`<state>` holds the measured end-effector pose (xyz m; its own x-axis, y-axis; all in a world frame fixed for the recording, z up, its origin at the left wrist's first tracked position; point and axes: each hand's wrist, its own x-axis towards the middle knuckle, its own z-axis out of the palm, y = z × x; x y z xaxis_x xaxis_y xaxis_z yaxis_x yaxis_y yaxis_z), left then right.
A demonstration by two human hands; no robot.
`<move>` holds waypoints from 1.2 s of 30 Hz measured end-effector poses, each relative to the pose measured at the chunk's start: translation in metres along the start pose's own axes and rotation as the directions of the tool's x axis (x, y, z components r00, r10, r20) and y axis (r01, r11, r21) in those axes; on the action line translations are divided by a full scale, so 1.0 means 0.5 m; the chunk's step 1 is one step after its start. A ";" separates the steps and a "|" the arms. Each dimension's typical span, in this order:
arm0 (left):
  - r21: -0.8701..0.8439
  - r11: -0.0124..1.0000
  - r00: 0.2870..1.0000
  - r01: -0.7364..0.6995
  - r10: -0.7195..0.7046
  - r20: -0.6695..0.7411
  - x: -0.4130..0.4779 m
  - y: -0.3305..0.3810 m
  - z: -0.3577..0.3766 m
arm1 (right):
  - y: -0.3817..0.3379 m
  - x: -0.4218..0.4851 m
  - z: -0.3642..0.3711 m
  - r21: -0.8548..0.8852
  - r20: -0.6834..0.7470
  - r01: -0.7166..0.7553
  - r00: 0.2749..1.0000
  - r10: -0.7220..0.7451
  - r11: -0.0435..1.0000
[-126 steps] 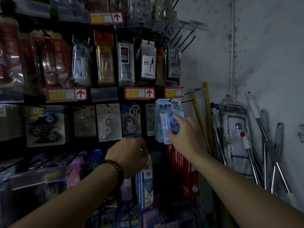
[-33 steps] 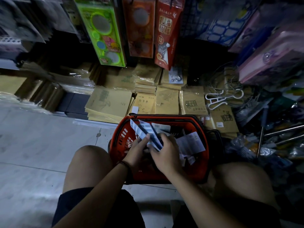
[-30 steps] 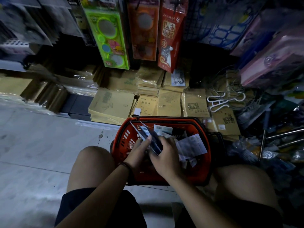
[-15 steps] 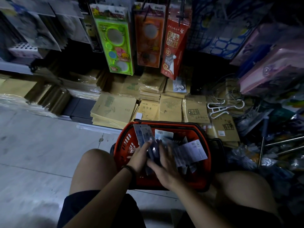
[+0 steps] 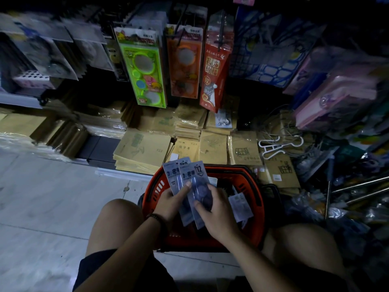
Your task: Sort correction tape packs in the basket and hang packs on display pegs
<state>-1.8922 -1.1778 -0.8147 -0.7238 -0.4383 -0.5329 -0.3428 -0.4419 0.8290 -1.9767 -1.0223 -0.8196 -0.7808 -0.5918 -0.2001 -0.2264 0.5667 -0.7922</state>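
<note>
A red plastic basket (image 5: 255, 199) sits on the floor between my knees. Above it I hold a fanned stack of pale blue correction tape packs (image 5: 190, 175), printed faces up. My left hand (image 5: 171, 202) grips the rear packs from the left, thumb lying across them. My right hand (image 5: 214, 211) pinches the front pack marked 12, fingers over its round blister. More packs and a white card (image 5: 240, 205) lie inside the basket, mostly hidden by my hands.
Stacks of tan exercise books (image 5: 143, 150) line the floor in front of the basket. A green stencil pack (image 5: 145, 66), an orange pack and a red packet (image 5: 214, 66) hang above them. Metal rods (image 5: 357, 188) and clutter fill the right; pale tiled floor (image 5: 52, 197) lies left.
Earlier I was hanging packs on a peg; since then I crouched at the basket. In the last second the packs were gathered, lifted clear of the basket and turned face up.
</note>
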 end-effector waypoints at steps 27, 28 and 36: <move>0.087 0.806 0.790 -0.585 0.543 0.284 -0.134 0.668 0.376 | -0.378 0.052 -0.630 -0.252 -0.665 0.304 0.635 -0.392 0.919; 0.078 0.794 0.772 -0.603 0.557 0.306 -0.143 0.693 0.396 | -0.391 0.052 -0.655 -0.260 -0.677 0.311 0.616 -0.402 0.914; 0.094 0.639 0.629 -0.763 0.701 0.336 -0.201 0.852 0.521 | -0.458 0.043 -0.856 -0.311 -0.731 0.411 0.472 -0.492 0.857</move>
<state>-2.1214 -1.1182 -0.3638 -0.8966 -0.3230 0.3031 0.2767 0.1258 0.9527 -2.1908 -0.9195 -0.3956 -0.6832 -0.1388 0.7169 -0.6960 0.4206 -0.5819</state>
